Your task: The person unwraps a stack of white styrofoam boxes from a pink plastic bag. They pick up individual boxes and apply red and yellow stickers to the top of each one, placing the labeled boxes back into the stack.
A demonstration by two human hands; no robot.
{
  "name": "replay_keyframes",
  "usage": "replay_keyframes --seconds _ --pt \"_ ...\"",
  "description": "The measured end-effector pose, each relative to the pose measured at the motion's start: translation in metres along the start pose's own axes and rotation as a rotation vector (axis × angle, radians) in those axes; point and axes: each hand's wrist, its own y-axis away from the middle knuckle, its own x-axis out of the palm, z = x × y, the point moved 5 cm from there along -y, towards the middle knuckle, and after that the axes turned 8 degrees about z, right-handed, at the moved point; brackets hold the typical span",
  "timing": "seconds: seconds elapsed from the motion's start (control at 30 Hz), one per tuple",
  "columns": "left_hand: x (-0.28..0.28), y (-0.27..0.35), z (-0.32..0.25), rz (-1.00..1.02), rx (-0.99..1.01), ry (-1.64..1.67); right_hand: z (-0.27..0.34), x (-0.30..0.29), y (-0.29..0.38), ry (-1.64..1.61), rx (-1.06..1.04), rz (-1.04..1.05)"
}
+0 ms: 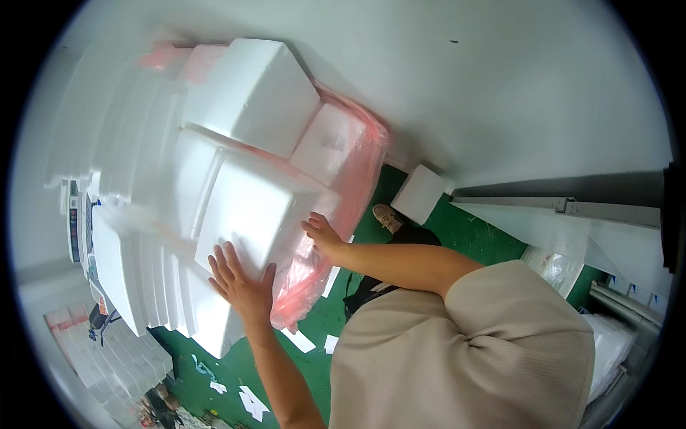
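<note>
A white foam box (241, 198) lies before me in a stack of similar boxes, on pink plastic film. My left hand (241, 287) lies spread against the lower part of this box, fingers apart. On the box's near side, my right hand (324, 236) has its fingers bent and apart; whether it touches the box or the film is hard to tell. The pink plastic film (370, 145) wraps round another foam box (329, 142) and bunches below my hands. A larger white foam block (268, 91) sits higher in the stack.
Rows of white foam pieces (144, 268) extend left. A small white foam block (420, 193) stands on the green floor (482, 230) by my shoe (386, 216). Paper scraps (252, 403) litter the floor. More stacked boxes (118, 364) stand at lower left; a white wall (509, 96) bounds the far side.
</note>
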Motion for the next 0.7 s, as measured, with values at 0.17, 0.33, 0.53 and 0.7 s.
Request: replay_keyframes --seconds 0.17,0.33,0.53,0.7 --pt "-0.015 0.0 -0.023 -0.005 0.04 0.005 0.004 -0.026 0.017 0.039 0.011 -0.006" --pt "-0.016 0.045 -0.042 -0.41 0.308 0.191 0.004 -0.09 0.063 0.13 -0.077 -0.012" --pt "0.115 0.13 -0.099 0.195 0.335 0.798 -0.057 -0.31 0.08 0.473 -0.04 -0.471" --pt "0.244 0.247 -0.111 0.644 0.031 0.826 -0.078 -0.457 0.013 0.243 0.301 -0.767"
